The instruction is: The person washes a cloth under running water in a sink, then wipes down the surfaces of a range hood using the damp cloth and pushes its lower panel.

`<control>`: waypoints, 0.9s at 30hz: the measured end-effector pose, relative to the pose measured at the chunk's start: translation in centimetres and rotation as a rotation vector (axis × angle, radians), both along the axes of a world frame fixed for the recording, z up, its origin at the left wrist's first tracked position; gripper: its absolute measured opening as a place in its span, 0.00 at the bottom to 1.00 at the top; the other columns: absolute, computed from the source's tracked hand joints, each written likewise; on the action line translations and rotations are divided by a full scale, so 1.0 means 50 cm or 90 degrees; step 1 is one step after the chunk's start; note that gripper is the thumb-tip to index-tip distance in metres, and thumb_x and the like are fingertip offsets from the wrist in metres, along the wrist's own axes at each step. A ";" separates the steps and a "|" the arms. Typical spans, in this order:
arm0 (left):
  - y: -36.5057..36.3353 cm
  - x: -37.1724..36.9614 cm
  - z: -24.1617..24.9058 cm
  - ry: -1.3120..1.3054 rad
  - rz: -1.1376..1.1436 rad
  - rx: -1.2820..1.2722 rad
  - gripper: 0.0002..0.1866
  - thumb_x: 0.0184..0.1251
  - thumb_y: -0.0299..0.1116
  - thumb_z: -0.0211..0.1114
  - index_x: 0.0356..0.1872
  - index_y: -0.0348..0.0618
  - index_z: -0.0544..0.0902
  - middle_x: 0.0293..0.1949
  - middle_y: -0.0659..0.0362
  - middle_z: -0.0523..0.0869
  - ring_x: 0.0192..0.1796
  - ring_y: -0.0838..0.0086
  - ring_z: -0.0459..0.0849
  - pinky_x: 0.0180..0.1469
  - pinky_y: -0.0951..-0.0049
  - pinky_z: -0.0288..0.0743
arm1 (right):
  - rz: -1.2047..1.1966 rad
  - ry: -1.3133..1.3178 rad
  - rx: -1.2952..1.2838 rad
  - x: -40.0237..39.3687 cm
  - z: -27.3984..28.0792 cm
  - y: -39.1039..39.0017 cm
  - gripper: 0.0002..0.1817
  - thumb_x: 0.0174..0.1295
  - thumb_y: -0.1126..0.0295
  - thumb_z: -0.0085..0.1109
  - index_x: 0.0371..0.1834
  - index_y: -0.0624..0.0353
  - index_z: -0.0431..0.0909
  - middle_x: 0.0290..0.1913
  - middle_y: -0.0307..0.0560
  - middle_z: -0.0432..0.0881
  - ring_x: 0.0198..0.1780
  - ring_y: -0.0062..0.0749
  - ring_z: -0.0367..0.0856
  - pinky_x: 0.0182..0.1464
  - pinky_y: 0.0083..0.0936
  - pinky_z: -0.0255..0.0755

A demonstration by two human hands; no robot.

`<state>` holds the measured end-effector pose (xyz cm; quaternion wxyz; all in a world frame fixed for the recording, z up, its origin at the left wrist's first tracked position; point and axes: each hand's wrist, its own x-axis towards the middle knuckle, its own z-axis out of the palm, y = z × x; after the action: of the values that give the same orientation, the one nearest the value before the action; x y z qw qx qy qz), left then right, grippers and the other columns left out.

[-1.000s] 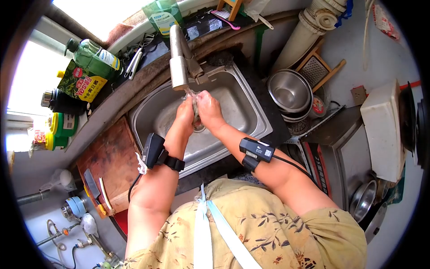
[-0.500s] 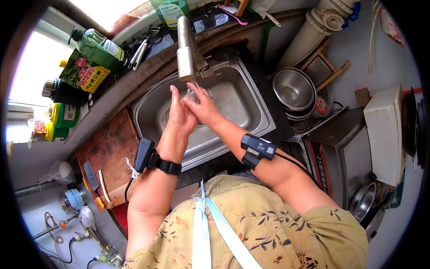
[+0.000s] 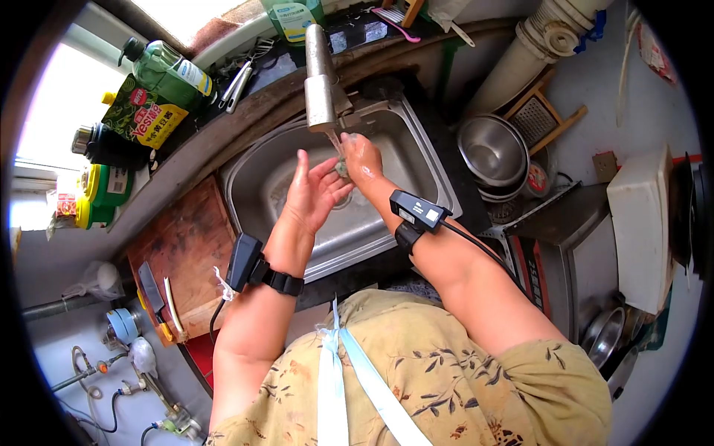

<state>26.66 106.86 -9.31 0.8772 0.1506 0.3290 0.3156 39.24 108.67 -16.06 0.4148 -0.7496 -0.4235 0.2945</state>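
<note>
Over the steel sink (image 3: pixel 249 197), my left hand (image 3: pixel 309 195) is palm up with its fingers stretched out and nothing gripped in it. My right hand (image 3: pixel 362 157) is just right of it, back of the hand turned up and wet, its fingers bent down and mostly hidden. A thin stream of water (image 3: pixel 336 141) runs from the metal faucet (image 3: pixel 320 104) beside the right hand's knuckles. Between the two hands a small greenish patch (image 3: pixel 341 169) shows near the left fingertips; I cannot tell what it is. Both forearms carry strapped black devices.
A wooden cutting board (image 3: pixel 178 253) with a cleaver (image 3: pixel 151 288) lies left of the sink. Stacked metal bowls (image 3: pixel 491 152) stand to its right. Along the window ledge are a green pump bottle (image 3: pixel 167 74), a sauce pouch (image 3: pixel 145 115) and peelers (image 3: pixel 238 88).
My hands have separated from rubbing together. The right moved right and turned over beside the water stream; the left moved slightly down and right, palm opened upward.
</note>
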 end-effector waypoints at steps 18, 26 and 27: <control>0.030 -0.047 -0.083 0.526 0.135 0.128 0.10 0.64 0.36 0.55 0.44 0.45 0.74 0.35 0.63 0.80 0.32 0.76 0.79 0.28 0.74 0.71 | 0.102 0.727 -0.108 0.071 0.027 -0.086 0.25 0.52 0.80 0.47 0.57 0.55 0.63 0.46 0.43 0.72 0.46 0.31 0.73 0.44 0.33 0.72; 0.053 -0.094 -0.109 0.229 0.283 -0.026 0.12 0.68 0.38 0.50 0.45 0.44 0.73 0.48 0.56 0.78 0.53 0.60 0.74 0.55 0.48 0.66 | 0.025 0.699 -0.085 0.094 -0.026 -0.107 0.13 0.58 0.72 0.49 0.47 0.53 0.72 0.40 0.37 0.77 0.41 0.26 0.74 0.42 0.27 0.70; 0.056 -0.098 -0.106 0.213 0.301 -0.040 0.12 0.68 0.38 0.50 0.46 0.44 0.74 0.48 0.56 0.78 0.52 0.61 0.75 0.55 0.52 0.67 | 0.026 0.699 -0.085 0.097 -0.028 -0.110 0.13 0.58 0.72 0.49 0.47 0.53 0.72 0.40 0.37 0.77 0.41 0.26 0.74 0.42 0.27 0.70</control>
<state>21.75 109.65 -14.59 0.7174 0.0927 0.5044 0.4716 44.11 103.16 -17.43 0.5207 -0.5019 -0.1400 0.6763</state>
